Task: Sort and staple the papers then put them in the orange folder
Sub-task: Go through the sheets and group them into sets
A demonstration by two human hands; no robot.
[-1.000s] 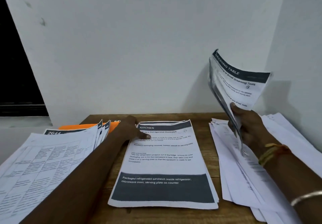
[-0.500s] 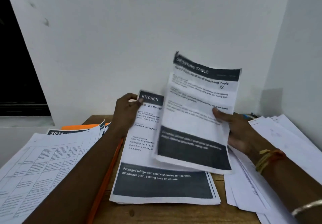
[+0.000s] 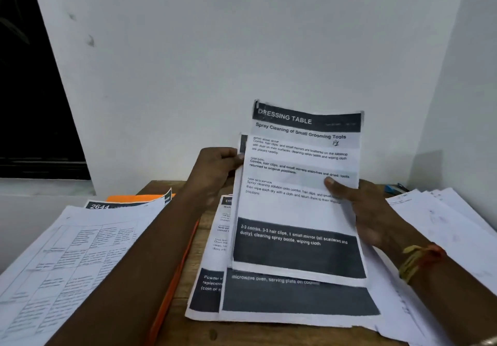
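Observation:
A printed sheet headed "DRESSING TABLE" (image 3: 298,192) stands raised over the middle of the wooden table (image 3: 172,318). My right hand (image 3: 357,208) grips its right edge, thumb on the front. Behind it my left hand (image 3: 217,168) holds up the top of the kitchen sheet (image 3: 295,297), whose lower part rests on the middle pile of papers (image 3: 207,286). The orange folder (image 3: 129,198) lies at the far left under a paper stack, one orange edge (image 3: 172,283) running along my left forearm.
A stack of table-printed papers (image 3: 67,259) covers the left side. Loose white sheets (image 3: 443,227) are spread on the right. A blue stapler (image 3: 394,188) lies at the back right, by the white walls that close in the back and right.
My right hand has brought the dressing table sheet from the right to the middle, in front of the kitchen sheet. My left hand has lifted the kitchen sheet's top off the pile.

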